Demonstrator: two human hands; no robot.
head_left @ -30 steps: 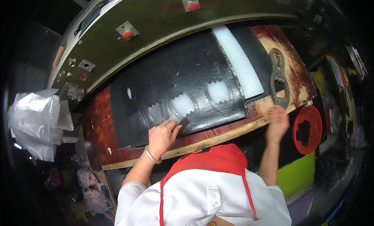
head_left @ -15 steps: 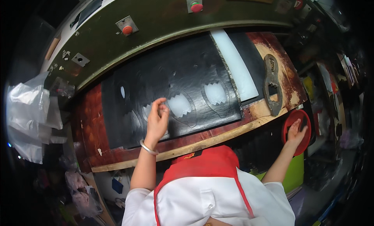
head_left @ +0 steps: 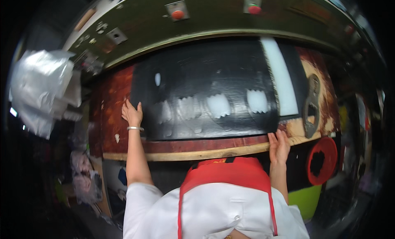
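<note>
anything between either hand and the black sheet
Nothing visible: the left hand is beside the left edge of the black sheet, the right hand by its lower right corner. The grey sole-shaped frame lies off to the right.

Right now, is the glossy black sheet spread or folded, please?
Spread: the glossy black sheet lies flat across the reddish-brown wooden board.

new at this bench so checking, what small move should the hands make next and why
Probably steady the glossy black rectangular sheet with a light hold on both sides: the bare left hand, open, is at its left edge, and the bare right hand, also open, is by its near right corner; firm contact can't be confirmed.
</note>
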